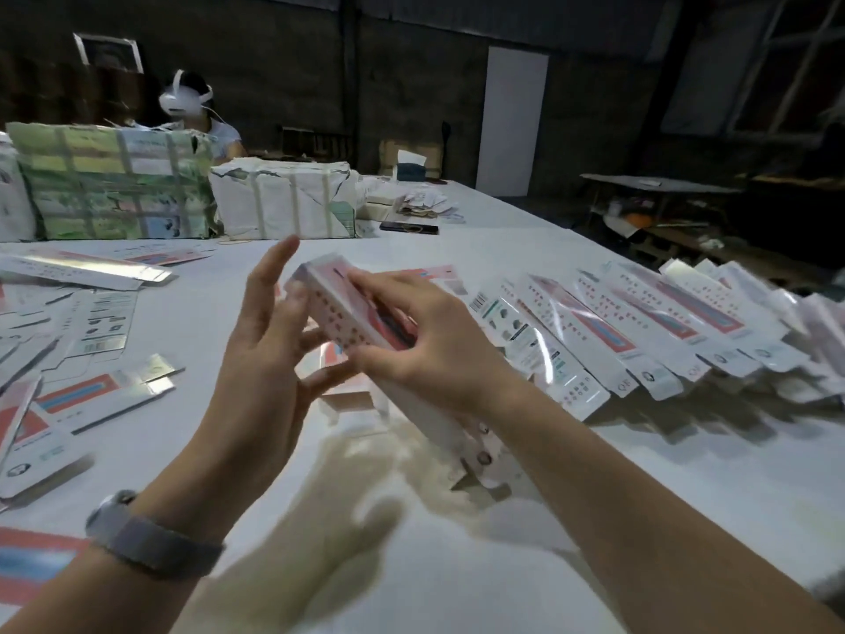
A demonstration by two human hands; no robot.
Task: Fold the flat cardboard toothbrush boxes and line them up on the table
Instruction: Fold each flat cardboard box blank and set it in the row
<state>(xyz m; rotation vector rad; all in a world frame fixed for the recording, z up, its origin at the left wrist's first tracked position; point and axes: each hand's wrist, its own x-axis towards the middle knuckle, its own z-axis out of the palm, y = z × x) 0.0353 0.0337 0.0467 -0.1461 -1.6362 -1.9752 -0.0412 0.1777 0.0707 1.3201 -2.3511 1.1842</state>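
Above a white tabletop (457, 565), at the middle of the view, two bare hands work on one toothbrush box (361, 313), a long, narrow pink-and-white carton held in the air and tilted, its far end raised and its near end sloping down toward the person under the right forearm. The right hand (425, 345) grips the box from the right side, fingers curled over its upper face and thumb beneath. The left hand (263, 354) is spread, fingers straight and fanned, with its fingertips (297, 297) touching the box's left edge near the far end and the thumb reaching toward its underside; motion blur hides exactly where the thumb lands. The box looks very light, made of thin glossy card that would bend or crease if squeezed hard and could slip between dry fingers, so the long folded edges and corners seem the safest places to hold, with light pressure on the end flaps. To the right, well apart from the hands, a row of finished boxes (640, 331) lies overlapping along the tabletop. To the left, flat unfolded boxes (91, 400) lie scattered. Wrapped bundles (114, 185) stand at the far end, and another person (201, 116) wearing a headset sits behind them.
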